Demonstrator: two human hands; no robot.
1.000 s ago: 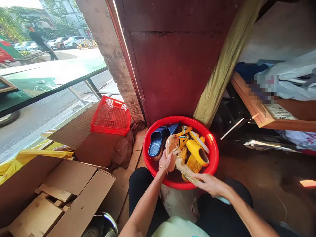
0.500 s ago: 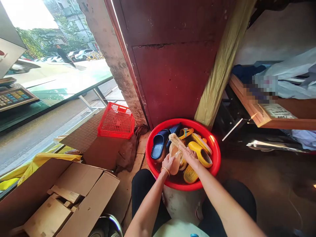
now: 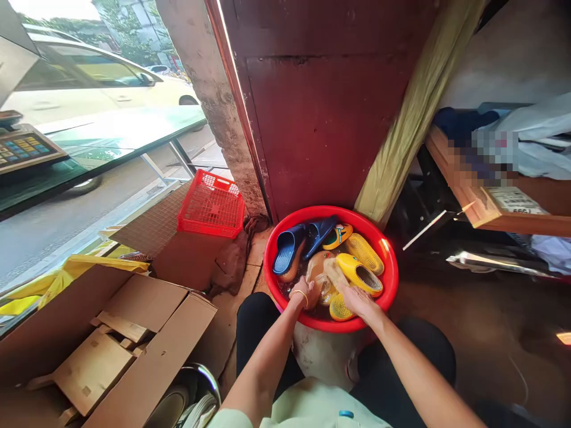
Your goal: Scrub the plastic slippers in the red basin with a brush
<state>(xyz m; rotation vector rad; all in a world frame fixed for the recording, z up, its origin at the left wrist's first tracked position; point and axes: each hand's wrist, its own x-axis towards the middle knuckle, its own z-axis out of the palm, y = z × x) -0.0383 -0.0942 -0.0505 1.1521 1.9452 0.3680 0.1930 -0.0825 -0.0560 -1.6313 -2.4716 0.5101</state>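
Observation:
A red basin sits between my knees with water and several shoes in it. My left hand is closed around the near end of a tan slipper with a clear strap, low in the basin. In my right hand is a pale-bristled scrub brush, just right of the slipper. Dark blue slippers lie at the basin's far left. Beside the brush is a yellow clog, and a yellow sole shows by my right hand. My right fingertips are partly hidden.
A red plastic crate rests on cardboard left of the basin. Nearer me stands an open cardboard box holding wooden pieces. Behind the basin are a dark red door and a yellowish curtain. A wooden shelf juts out at right.
The tan slipper has gone lower into the basin with my left hand. My right hand and the brush have moved down and right. A white car now fills the view outside.

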